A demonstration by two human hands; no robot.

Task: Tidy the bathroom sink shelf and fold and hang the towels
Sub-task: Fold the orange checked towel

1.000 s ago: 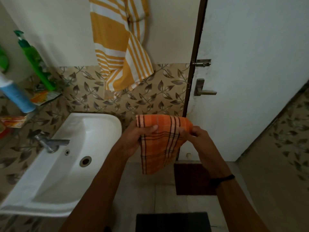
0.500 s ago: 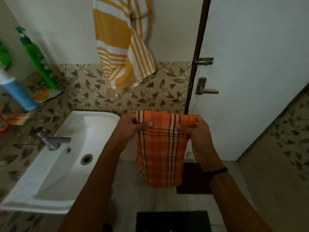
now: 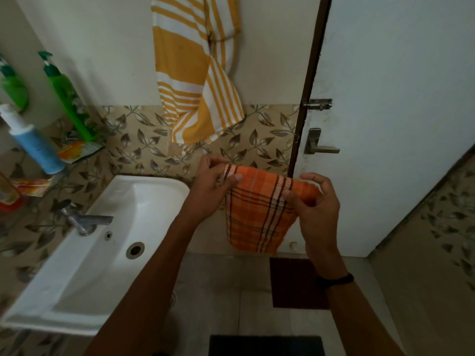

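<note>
Beside the sink point(image 3: 84, 255), both hands, left hand point(image 3: 209, 187) and right hand point(image 3: 314, 201), pinch the folded orange towel point(image 3: 257, 217) by fingertips only (loosely), so a corner could slip and unfold.

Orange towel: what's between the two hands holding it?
Head view: only the orange towel's folded top edge spans from the left hand to the right hand. Nothing else sits in that stretch; floor and wall tile lie behind.

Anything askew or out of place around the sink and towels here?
The yellow striped towel hangs bunched and crooked on the wall, its lower corner flaring sideways. Sachets lie loose on the shelf beside the bottles.
</note>
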